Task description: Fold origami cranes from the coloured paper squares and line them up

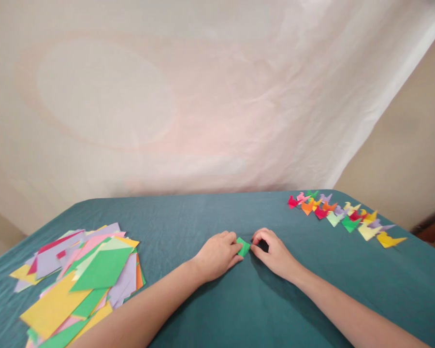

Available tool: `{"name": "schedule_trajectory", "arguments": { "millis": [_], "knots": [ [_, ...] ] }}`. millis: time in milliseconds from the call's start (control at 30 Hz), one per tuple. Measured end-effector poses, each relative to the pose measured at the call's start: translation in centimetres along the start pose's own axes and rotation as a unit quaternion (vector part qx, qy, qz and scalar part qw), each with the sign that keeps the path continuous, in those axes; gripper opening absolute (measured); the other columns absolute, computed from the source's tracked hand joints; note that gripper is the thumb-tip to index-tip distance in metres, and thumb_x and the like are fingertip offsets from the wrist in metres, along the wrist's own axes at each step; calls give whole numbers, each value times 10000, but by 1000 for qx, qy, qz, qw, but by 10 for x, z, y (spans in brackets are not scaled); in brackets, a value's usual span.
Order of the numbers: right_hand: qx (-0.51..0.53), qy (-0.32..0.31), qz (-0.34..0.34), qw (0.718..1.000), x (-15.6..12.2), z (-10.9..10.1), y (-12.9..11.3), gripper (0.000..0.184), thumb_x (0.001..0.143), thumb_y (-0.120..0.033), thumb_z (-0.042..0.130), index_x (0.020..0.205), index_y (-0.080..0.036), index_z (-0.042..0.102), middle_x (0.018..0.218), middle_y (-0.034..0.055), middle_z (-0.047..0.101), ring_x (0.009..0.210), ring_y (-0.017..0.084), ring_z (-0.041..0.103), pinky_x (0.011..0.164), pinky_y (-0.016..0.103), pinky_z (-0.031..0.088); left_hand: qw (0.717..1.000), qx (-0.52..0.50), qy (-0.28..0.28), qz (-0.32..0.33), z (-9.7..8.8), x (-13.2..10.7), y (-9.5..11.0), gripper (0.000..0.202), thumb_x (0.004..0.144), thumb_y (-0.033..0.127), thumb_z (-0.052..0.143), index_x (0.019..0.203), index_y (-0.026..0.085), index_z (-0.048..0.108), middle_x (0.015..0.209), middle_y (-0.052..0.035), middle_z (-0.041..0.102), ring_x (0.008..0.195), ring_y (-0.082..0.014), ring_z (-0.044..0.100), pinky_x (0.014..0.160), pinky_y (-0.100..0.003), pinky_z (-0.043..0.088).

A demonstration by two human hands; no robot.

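Between my two hands is a small piece of folded green paper point(243, 247), low over the middle of the table. My left hand point(219, 256) grips its left side, with fingers and thumb closed and covering that part of it. At the paper's right corner, the thumb and forefinger of my right hand point(273, 252) come together in a pinch. The other fingers of that hand are curled in. Which fold lies under the fingertips is too small to tell.
A loose pile of coloured paper sheets point(101, 266) spreads over the left side of the table. Several small folded paper birds point(350, 223) stand in rows at the right. A teal cloth point(174, 220) covers the table, and a pale sheet point(210, 96) hangs behind it.
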State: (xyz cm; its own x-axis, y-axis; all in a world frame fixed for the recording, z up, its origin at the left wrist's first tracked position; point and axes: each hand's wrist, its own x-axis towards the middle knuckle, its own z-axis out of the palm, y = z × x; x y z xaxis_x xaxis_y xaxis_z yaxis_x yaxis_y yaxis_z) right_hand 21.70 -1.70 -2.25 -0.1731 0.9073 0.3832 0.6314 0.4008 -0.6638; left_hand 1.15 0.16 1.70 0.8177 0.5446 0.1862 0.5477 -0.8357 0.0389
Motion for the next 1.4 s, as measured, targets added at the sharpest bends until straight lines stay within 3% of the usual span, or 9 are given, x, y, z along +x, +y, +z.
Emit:
{"name": "schedule_trajectory", "arguments": {
  "millis": [400,1400],
  "knots": [
    [-8,-2,7,1000,-1,2,1,118,733,-180,594,642,-202,523,856,25,582,851,186,525,788,336,390,993,-119,14,-7,4,-1,-9,303,870,401,484,1073,208,597,920,-57,506,861,-188,486,787,-293,398],
    [-26,-22,18,999,0,2,1,133,750,-226,582,634,-202,521,880,28,589,855,189,528,789,347,379,979,-198,30,-37,6,-1,-12,328,818,394,565,1092,218,605,925,-50,500,883,-186,489,820,-295,397]
  ]
}}
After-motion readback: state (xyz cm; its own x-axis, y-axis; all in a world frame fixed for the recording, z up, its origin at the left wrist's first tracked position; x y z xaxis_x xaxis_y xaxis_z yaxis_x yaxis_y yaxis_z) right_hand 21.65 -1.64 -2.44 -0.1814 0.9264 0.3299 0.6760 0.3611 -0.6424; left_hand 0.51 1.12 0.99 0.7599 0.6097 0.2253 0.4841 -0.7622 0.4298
